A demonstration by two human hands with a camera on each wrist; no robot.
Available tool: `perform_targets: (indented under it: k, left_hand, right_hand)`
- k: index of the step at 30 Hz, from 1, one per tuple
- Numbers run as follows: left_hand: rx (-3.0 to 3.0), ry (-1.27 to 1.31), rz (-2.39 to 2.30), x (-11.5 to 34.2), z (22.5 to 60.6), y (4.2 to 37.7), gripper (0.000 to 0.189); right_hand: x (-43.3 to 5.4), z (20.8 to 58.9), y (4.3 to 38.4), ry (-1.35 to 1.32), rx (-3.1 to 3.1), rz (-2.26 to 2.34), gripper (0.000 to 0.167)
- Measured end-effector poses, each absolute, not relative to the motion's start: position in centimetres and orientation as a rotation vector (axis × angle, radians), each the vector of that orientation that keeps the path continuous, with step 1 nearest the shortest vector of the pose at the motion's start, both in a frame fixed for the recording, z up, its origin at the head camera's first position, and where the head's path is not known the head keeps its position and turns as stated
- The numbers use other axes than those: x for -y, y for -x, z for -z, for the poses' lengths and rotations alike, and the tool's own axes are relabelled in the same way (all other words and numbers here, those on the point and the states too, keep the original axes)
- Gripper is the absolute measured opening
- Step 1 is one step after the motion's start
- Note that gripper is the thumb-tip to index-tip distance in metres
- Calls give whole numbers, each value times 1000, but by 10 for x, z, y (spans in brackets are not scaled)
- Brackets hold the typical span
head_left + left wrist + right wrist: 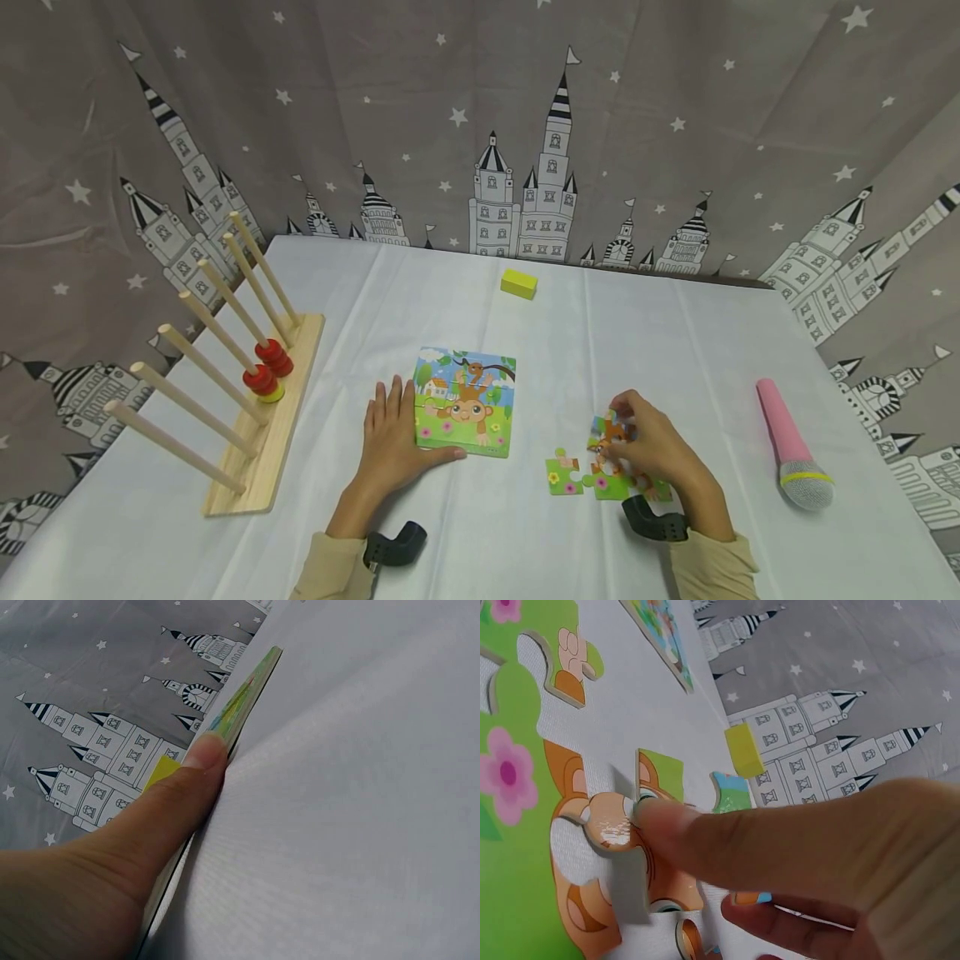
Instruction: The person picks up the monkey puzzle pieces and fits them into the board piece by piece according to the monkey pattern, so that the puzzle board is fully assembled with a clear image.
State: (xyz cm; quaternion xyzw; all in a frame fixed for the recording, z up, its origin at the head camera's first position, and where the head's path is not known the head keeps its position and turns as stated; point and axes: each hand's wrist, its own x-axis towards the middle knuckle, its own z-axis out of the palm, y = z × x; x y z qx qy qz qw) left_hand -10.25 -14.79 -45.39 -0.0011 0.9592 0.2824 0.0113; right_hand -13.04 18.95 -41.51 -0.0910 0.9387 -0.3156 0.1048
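Note:
My left hand (393, 437) lies with straight fingers along the left side of a square monkey puzzle (465, 404). Its thumb touches the puzzle's lower edge, which the left wrist view shows from the side. To the right, my right hand (660, 446) pinches a puzzle piece (671, 874) with part of the monkey's face, tilted a little above the other pieces. Below it lie joined green pieces (525, 885) with pink flowers. One piece with a yellow flower (564, 477) sits at their left end. My right hand covers part of this group.
At the left stands a wooden peg rack (288, 417) with several tall pegs and red rings (273, 357). A yellow block (519, 283) lies at the back of the white-covered table. On the right is a pink toy microphone (791, 442). A grey castle-print curtain (645, 100) hangs behind.

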Motion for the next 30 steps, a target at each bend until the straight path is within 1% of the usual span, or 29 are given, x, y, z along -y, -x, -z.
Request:
perform_targets:
  k: [6, 16, 22, 30]
  left_hand:
    - [-2991, 2, -876, 148, 453, 103, 121]
    - [-2989, 4, -887, 148, 454, 102, 122]
    - [-2993, 4, -877, 147, 453, 102, 122]
    - [-3002, 1, -869, 148, 454, 103, 122]
  right_hand:
    - [-190, 417, 132, 321, -2770, 992, 41]
    - [-187, 415, 129, 343, -2740, 1062, 34]
    - [-186, 416, 128, 410, -2724, 1109, 33]
    - [-184, 418, 129, 436, -2748, 1102, 36]
